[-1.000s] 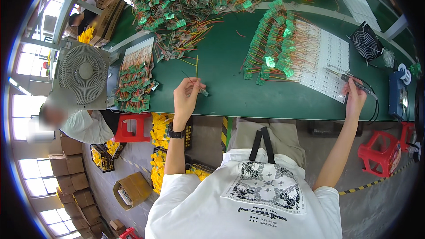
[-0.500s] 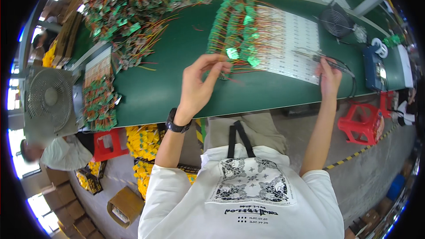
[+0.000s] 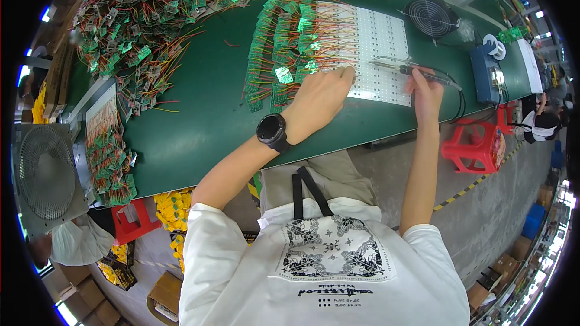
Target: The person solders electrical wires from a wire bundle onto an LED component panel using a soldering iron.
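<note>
My left hand (image 3: 320,96) reaches over the lower left edge of a white perforated panel (image 3: 386,48). Its thumb and fingers are pinched together beside the wire ends; whatever lies between them is hidden. In my right hand (image 3: 425,87) is a soldering iron (image 3: 417,71), its thin tip pointing left over the panel. A black cord runs from the iron toward a blue soldering station (image 3: 486,72). Rows of small green circuit boards (image 3: 284,39) lie left of the panel, their red and yellow wires (image 3: 335,33) reaching onto its left part.
A large heap of wired boards (image 3: 145,18) covers the table's far left. Another wired panel (image 3: 106,127) sits at the left end near a big fan (image 3: 47,172). A small black fan (image 3: 430,15) and a solder spool (image 3: 494,47) stand right. Red stools (image 3: 474,148) are below the table edge.
My left hand has moved right and forward, from beside the green boards to the panel's edge. The right hand still holds the iron above the panel. The whole view has shifted.
</note>
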Tool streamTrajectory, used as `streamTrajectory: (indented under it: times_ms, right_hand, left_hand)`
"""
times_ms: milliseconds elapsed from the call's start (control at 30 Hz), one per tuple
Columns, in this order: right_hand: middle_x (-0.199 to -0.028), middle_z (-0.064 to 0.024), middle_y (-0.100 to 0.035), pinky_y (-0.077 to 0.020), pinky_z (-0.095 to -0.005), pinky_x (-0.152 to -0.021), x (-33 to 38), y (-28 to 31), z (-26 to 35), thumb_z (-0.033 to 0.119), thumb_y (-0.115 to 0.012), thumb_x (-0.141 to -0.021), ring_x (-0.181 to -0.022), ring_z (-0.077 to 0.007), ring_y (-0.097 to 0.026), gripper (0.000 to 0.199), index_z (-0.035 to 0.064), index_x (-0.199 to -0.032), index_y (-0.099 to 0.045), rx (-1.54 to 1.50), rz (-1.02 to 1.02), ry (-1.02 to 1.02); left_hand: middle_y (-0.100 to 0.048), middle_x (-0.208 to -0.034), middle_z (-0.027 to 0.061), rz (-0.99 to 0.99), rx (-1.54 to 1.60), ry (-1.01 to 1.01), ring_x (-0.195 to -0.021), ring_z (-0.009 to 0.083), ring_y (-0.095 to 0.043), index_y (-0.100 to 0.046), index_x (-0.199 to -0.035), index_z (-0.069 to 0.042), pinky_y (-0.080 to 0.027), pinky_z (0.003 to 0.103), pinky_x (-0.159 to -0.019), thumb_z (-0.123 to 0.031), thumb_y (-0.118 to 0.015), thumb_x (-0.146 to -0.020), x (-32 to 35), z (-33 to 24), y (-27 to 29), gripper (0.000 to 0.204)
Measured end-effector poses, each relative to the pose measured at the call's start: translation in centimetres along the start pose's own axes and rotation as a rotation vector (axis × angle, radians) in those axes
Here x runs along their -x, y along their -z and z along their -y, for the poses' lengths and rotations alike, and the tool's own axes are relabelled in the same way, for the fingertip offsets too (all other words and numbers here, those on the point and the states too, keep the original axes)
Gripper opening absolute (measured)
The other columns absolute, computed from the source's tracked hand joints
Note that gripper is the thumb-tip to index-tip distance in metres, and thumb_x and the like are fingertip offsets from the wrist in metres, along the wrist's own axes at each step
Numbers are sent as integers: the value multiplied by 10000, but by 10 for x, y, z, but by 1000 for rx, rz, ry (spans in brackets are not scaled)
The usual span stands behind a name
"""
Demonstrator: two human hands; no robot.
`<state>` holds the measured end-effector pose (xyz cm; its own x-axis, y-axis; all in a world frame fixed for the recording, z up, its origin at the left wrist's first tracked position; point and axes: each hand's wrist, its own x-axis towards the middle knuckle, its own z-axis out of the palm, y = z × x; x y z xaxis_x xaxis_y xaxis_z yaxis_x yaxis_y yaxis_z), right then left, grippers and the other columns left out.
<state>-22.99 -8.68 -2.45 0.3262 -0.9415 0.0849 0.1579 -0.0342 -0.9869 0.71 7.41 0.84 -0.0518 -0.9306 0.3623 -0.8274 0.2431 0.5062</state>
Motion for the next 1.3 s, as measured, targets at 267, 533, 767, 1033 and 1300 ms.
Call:
streamTrajectory:
  times_ms: [267,533,767,1033,1300]
  right_hand:
    - [-736,-90,-646,-436,-237,-527,-1,1,-1,67,-663,-895,-572,-142,-590,180,-45,-1033,-640,5,-19,-3]
    - [-745,-103,-652,-464,-266,-544,2,-5,0,52,-659,-893,-585,-173,-601,180,-53,-1038,-636,6,-91,90]
    - [-762,-132,-663,-484,-281,-565,7,0,0,32,-647,-894,-604,-186,-611,201,-73,-1065,-629,130,-70,184]
    - [-769,-132,-664,-501,-287,-589,19,-2,0,28,-656,-883,-627,-191,-633,210,-84,-1057,-623,60,55,48]
    - [-767,-132,-656,-487,-280,-588,18,-2,1,19,-649,-879,-634,-181,-632,218,-83,-1070,-618,107,122,38]
  left_hand:
    - [-674,-862,143,-145,368,154,-708,347,-640,-605,-988,-22,-504,422,-607,-98,-593,-882,-11,-4,4,131]
    - [-586,-802,46,-165,-108,-41,-607,253,-617,-638,-879,-88,-479,373,-517,-130,-656,-816,4,21,-20,77]
    - [-573,-774,48,-209,-123,-93,-582,235,-606,-624,-851,-84,-469,367,-499,-124,-663,-793,5,25,-25,80]
    - [-571,-787,44,-168,-130,-57,-579,243,-598,-623,-849,-87,-467,368,-502,-124,-662,-798,5,22,-22,74]
    - [-577,-794,42,-173,-115,-46,-586,238,-602,-640,-869,-88,-467,369,-508,-125,-659,-810,4,26,-27,72]
